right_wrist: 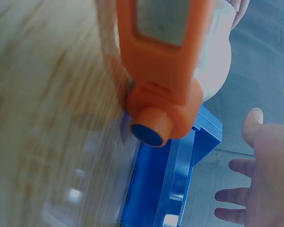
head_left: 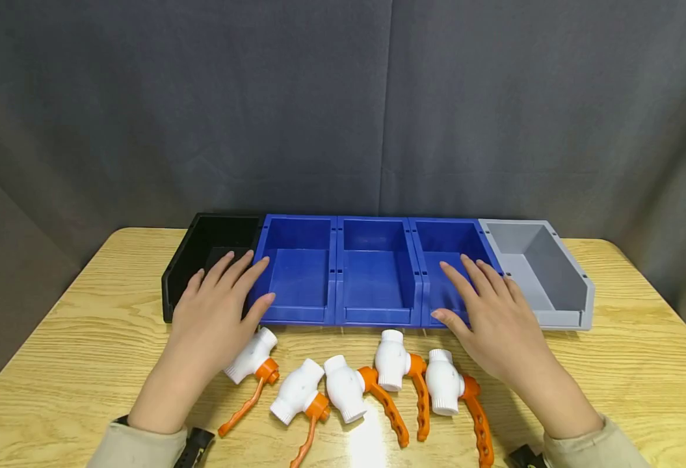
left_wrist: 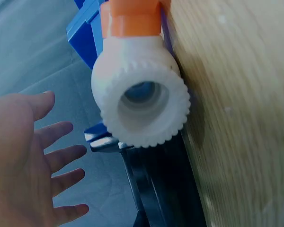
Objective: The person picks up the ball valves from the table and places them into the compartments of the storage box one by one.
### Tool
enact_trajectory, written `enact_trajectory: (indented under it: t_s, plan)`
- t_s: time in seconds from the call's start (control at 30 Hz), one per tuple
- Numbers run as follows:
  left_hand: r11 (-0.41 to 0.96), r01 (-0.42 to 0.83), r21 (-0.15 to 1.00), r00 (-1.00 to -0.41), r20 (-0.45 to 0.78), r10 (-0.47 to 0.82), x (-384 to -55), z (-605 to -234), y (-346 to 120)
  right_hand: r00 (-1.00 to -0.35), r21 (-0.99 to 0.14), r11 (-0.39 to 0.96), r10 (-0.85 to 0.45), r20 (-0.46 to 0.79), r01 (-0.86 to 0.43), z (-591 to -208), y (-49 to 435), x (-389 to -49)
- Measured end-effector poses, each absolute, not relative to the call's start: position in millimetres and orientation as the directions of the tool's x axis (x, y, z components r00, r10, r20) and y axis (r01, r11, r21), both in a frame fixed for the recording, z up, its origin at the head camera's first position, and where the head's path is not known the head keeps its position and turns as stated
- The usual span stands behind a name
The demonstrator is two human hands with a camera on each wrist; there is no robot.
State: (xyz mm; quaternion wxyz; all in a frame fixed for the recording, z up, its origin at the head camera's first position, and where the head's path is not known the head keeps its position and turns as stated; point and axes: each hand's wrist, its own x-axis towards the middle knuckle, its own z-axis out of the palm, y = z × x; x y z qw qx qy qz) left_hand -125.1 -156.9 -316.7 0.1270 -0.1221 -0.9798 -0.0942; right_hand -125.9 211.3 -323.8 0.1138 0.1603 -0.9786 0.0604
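My left hand (head_left: pixel 214 318) is held with fingers spread, overlapping the black bin (head_left: pixel 173 276) and the edge of the nearest blue bin (head_left: pixel 298 315) in the head view. Partly behind that hand lies a white ball valve (head_left: pixel 252 356) with an orange handle; its ribbed round opening (left_wrist: pixel 146 106) fills much of the left wrist view. My right hand (head_left: pixel 497 318), also spread and holding nothing, overlaps the rightmost blue bin (head_left: pixel 483 235). Below it to the left is another ball valve (head_left: pixel 443 383), and an orange valve handle (right_wrist: pixel 156 71) looms large in the right wrist view.
More ball valves lie between the hands: one at centre left (head_left: pixel 298 391), one in the middle (head_left: pixel 344 389), one farther back (head_left: pixel 391 361). Behind them the bins stand in a row, including a middle blue bin (head_left: pixel 378 316) and a grey bin (head_left: pixel 565 279), before a grey curtain (head_left: pixel 319 110).
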Motion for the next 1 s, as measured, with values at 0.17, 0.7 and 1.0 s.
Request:
enact_trajectory:
  t_s: [0.17, 0.7, 1.0]
  plan:
    - [0.956, 0.250, 0.154, -0.942, 0.266, 0.204, -126, -317, -162, -0.925, -0.087, 0.941, -0.298, 0.237, -0.326, -323, 211, -125]
    - [0.962, 0.211, 0.176, -0.957, 0.238, 0.167, -130, -312, -186, -0.925, -0.143, 0.928, -0.309, 0.220, -0.344, -320, 211, -122]
    - [0.960, 0.199, 0.196, -0.971, 0.173, 0.166, -131, -314, -194, -0.916, -0.148, 0.920, -0.323, 0.236, -0.363, -318, 209, -122]
